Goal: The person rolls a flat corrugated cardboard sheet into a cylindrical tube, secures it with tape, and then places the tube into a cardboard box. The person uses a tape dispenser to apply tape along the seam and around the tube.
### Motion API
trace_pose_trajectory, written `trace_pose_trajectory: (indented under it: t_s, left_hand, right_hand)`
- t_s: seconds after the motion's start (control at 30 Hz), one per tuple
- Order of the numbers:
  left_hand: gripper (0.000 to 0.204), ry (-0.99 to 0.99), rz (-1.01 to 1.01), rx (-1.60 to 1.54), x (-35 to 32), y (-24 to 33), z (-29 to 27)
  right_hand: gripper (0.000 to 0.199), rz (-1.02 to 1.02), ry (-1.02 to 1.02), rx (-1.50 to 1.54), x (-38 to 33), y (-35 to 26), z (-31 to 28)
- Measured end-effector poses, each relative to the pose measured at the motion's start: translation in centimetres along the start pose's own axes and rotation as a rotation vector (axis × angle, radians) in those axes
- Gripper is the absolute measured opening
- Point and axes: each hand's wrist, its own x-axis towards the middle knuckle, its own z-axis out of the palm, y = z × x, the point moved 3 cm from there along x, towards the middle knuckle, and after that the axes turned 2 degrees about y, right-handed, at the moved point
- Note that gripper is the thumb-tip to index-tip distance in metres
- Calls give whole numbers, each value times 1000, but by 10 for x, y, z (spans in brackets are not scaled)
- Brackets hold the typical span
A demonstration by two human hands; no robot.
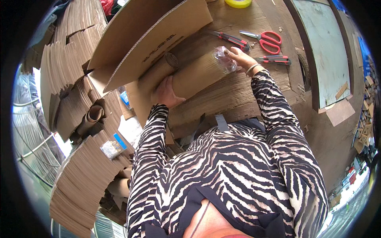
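Observation:
A thick roll of brown corrugated cardboard point(198, 75) lies slantwise over the wooden table, crumpled clear plastic point(227, 60) showing at its right end. My left hand point(168, 94) is closed round the roll's left end, thumb toward me. At the other end my right hand point(241, 59) grips the plastic-covered tip; some of its fingers are hidden behind. The left end reaches into the mouth of an open cardboard box point(174, 33), whose flaps stand up. Beside it, a thinner cardboard roll point(160, 69) lies partly inside the box.
Red-handled scissors point(270, 41) and two red-and-black utility knives point(234, 39) point(276, 60) lie right of the roll. Yellow tape point(238, 3) sits at the table's far edge. Stacks of flat cardboard point(85, 182) crowd my left. A pale board point(323, 51) stands at right.

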Motion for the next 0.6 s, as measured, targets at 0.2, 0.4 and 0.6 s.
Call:
trace_pose_trajectory:
  t_s: [0.2, 0.4, 0.6]
  left_hand:
    - [131, 16, 18, 28, 1, -3, 9]
    - [128, -33, -23, -7, -2, -1, 9]
    - [120, -64, -51, -8, -6, 10, -24]
  right_hand:
    - [50, -112, 130, 81, 33, 15, 15]
    - [59, -175, 55, 168, 35, 15, 19]
    - [42, -178, -46, 212, 37, 19, 3]
